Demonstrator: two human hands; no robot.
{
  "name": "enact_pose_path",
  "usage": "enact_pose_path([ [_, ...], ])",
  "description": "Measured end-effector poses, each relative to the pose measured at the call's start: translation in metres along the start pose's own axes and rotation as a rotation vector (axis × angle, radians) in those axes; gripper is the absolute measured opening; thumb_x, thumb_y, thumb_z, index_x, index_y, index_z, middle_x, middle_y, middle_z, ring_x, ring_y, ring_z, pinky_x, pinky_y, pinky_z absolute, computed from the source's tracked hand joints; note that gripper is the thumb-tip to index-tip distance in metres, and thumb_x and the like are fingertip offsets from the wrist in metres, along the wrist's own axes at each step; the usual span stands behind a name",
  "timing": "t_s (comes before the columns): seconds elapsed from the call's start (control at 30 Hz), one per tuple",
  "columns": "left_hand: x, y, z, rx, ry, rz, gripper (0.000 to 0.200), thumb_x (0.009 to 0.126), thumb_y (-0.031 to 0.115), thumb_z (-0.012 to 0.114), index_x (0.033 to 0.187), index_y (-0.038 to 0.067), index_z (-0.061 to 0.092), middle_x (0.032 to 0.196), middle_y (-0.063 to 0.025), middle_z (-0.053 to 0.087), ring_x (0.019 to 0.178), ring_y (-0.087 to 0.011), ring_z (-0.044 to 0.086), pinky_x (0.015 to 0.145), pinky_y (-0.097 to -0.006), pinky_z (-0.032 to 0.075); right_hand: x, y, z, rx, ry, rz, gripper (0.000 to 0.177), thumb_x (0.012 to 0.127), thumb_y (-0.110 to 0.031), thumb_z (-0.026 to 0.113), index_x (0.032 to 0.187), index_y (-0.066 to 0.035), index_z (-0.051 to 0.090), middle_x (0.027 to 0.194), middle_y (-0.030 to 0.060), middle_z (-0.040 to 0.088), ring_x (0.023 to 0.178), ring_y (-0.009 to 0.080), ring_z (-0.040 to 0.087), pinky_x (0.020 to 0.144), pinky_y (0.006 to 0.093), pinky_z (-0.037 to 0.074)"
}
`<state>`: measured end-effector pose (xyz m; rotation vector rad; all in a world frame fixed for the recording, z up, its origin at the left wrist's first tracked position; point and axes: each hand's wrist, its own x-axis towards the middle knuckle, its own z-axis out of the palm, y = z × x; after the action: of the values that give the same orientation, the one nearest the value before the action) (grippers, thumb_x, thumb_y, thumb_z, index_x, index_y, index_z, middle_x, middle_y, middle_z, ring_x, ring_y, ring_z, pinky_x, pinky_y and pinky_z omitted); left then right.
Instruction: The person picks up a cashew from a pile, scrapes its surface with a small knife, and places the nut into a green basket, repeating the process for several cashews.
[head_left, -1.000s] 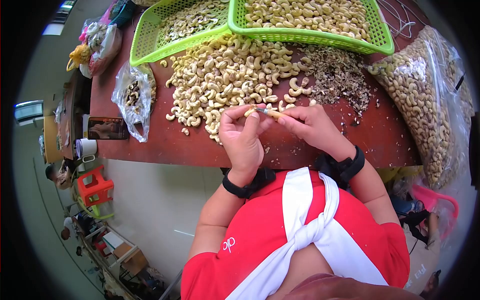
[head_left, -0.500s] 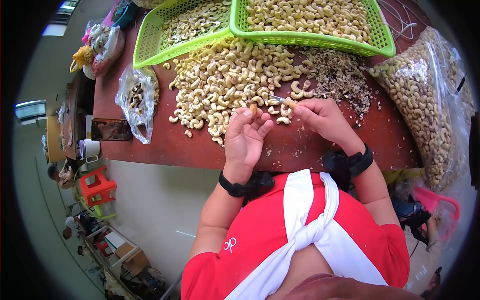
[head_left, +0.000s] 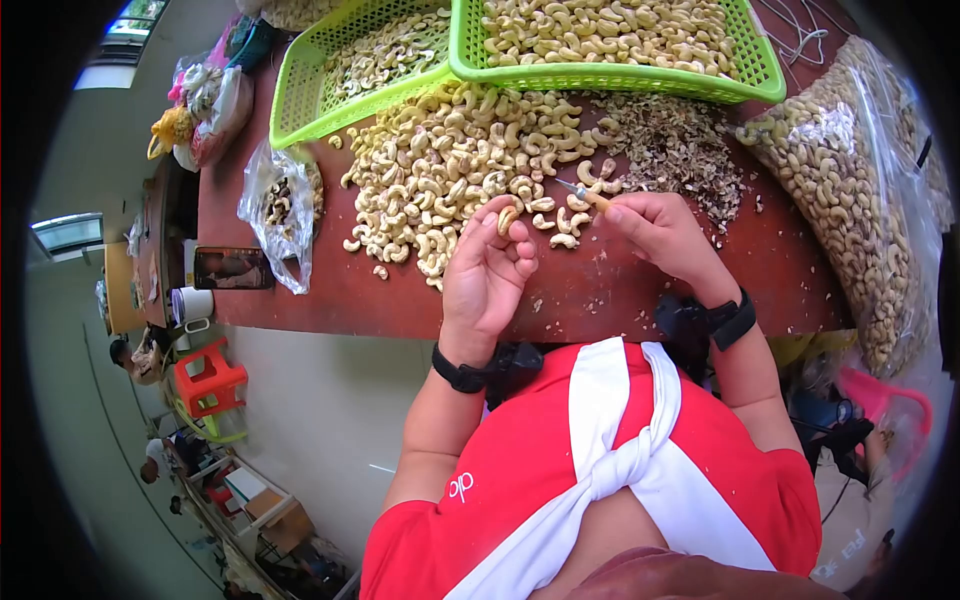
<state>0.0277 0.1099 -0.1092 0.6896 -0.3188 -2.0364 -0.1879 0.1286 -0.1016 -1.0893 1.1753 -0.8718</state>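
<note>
Between the fingers of my left hand is a single cashew nut, held up at the near edge of the pile. My right hand grips a small knife by its light wooden handle, its thin metal blade pointing up and left. The blade is apart from the held nut. A large heap of pale cashews covers the table beyond my left hand. A few loose cashews lie between my hands. Beyond my right hand is a pile of flaky skins.
Two green baskets of cashews stand at the back. A big clear bag of cashews leans at the right. On the left are a small plastic bag, a phone and a mug. A red stool stands beyond the table.
My left hand has turned the cashew to a more upright position and moved slightly up. The knife in my right hand has shifted a little right, farther from the nut. The view has shifted slightly.
</note>
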Motion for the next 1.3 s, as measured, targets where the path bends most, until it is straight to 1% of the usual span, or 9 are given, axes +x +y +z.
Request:
enact_pose_path([
  [0.33, 0.001, -0.004, 0.015, 0.045, -0.122, -0.018, 0.027, 0.084, 0.007, 0.049, 0.11, 0.0, 0.048, 0.084, -0.0059, 0.056, 0.074, -0.0147, 0.054, 0.06, -0.0251, 0.046, -0.004, 0.002, -0.003, 0.004, 0.006, -0.02, 0.025, 0.084, -0.026, 0.053, 0.082, -0.002, 0.062, 0.053, -0.0067, 0.046, 0.047, 0.0007, 0.039, 0.041, 0.0187, 0.031],
  [0.4, -0.003, -0.007, 0.03, 0.19, 0.099, 0.035, 0.022, 0.084, 0.006, 0.049, 0.105, -0.001, 0.051, 0.088, -0.0085, 0.058, 0.076, -0.0165, 0.056, 0.064, -0.0275, 0.049, -0.003, 0.004, 0.0, 0.011, -0.025, -0.011, 0.025, 0.084, -0.026, 0.053, 0.081, -0.002, 0.062, 0.053, -0.0063, 0.045, 0.047, 0.001, 0.04, 0.041, 0.0189, 0.031],
  [0.5, -0.003, -0.009, 0.02, 0.166, 0.014, 0.056, 0.023, 0.082, 0.004, 0.049, 0.105, -0.002, 0.049, 0.099, -0.0144, 0.056, 0.078, -0.0178, 0.057, 0.066, -0.027, 0.05, -0.002, 0.006, 0.007, -0.005, -0.064, -0.005, 0.024, 0.084, -0.025, 0.053, 0.079, -0.003, 0.062, 0.051, -0.0056, 0.045, 0.046, 0.0017, 0.04, 0.041, 0.0193, 0.031],
  [0.67, 0.0, -0.012, 0.014, 0.269, -0.016, -0.069, 0.021, 0.077, 0.0, 0.056, 0.098, -0.001, 0.053, 0.09, -0.0103, 0.058, 0.075, -0.0159, 0.057, 0.065, -0.0261, 0.048, 0.001, 0.003, 0.017, -0.059, -0.047, 0.016, 0.023, 0.084, -0.023, 0.053, 0.082, -0.002, 0.062, 0.054, -0.0047, 0.047, 0.046, 0.0015, 0.04, 0.04, 0.0188, 0.03],
  [0.77, 0.003, -0.015, 0.011, 0.252, -0.12, -0.037, 0.017, 0.079, 0.005, 0.057, 0.096, 0.0, 0.055, 0.087, -0.0071, 0.059, 0.073, -0.0128, 0.056, 0.062, -0.024, 0.046, 0.004, 0.001, 0.024, 0.036, -0.073, 0.006, 0.023, 0.084, -0.022, 0.053, 0.083, -0.002, 0.062, 0.055, -0.0049, 0.048, 0.046, 0.0012, 0.04, 0.04, 0.0178, 0.03],
  [0.9, 0.004, -0.018, 0.008, 0.248, -0.097, 0.015, 0.016, 0.081, 0.007, 0.056, 0.096, 0.0, 0.056, 0.086, -0.005, 0.059, 0.072, -0.0094, 0.055, 0.059, -0.0205, 0.045, 0.008, 0.005, 0.025, -0.013, -0.095, -0.043, 0.022, 0.084, -0.021, 0.053, 0.085, -0.001, 0.062, 0.056, -0.0054, 0.048, 0.047, 0.0008, 0.041, 0.041, 0.0171, 0.03],
  [1.1, 0.004, -0.014, 0.008, 0.381, -0.07, 0.112, 0.015, 0.081, 0.01, 0.057, 0.093, 0.0, 0.058, 0.084, -0.0037, 0.06, 0.068, -0.0065, 0.053, 0.058, -0.0178, 0.043, 0.009, -0.002, 0.036, -0.258, -0.046, -0.129, 0.02, 0.084, -0.018, 0.052, 0.092, -0.002, 0.061, 0.057, -0.0021, 0.05, 0.048, 0.0024, 0.042, 0.043, 0.0199, 0.033],
  [1.17, 0.005, -0.013, 0.007, 0.422, -0.058, 0.139, 0.014, 0.081, 0.01, 0.058, 0.091, 0.0, 0.058, 0.082, -0.0036, 0.059, 0.067, -0.006, 0.052, 0.057, -0.0174, 0.043, 0.011, 0.001, 0.047, -0.351, 0.108, -0.343, 0.02, 0.083, -0.018, 0.052, 0.093, -0.003, 0.061, 0.056, -0.0001, 0.051, 0.048, 0.0038, 0.043, 0.044, 0.0215, 0.035],
  [1.3, 0.004, -0.01, 0.007, 0.451, -0.015, 0.13, 0.014, 0.08, 0.009, 0.058, 0.091, -0.001, 0.058, 0.08, -0.0034, 0.059, 0.065, -0.0057, 0.051, 0.058, -0.0172, 0.043, 0.01, -0.005, 0.051, -0.362, 0.093, -0.252, 0.02, 0.083, -0.018, 0.053, 0.093, -0.003, 0.061, 0.055, 0.0005, 0.05, 0.048, 0.0046, 0.044, 0.045, 0.0221, 0.036],
])
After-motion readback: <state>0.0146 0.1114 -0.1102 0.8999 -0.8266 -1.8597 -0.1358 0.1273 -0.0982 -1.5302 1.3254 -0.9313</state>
